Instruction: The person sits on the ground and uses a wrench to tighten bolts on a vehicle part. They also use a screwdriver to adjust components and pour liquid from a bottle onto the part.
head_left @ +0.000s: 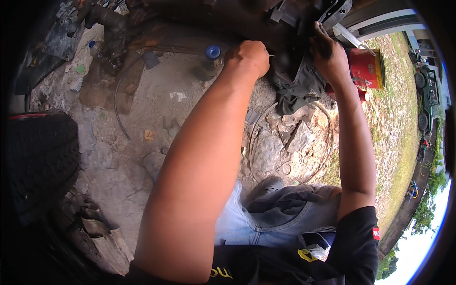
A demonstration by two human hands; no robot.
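Note:
My left hand is closed in a fist beneath dark, grimy metalwork at the top. A thin pale tip pokes out beside its fingers; what it belongs to is hidden in the grip. To the right, my right hand reaches up with its fingers bent against a dark metal part, and shadow covers some of the fingers. A dark cloth hangs or lies below and between the two hands. Just left of my left fist stands a clear bottle with a blue cap.
A red bucket stands right of my right hand. On the rubble-strewn ground lie a looped cable and a thin dark hose. At left is a large tyre. Flattened brown cardboard lies beyond it; a green vehicle is far right.

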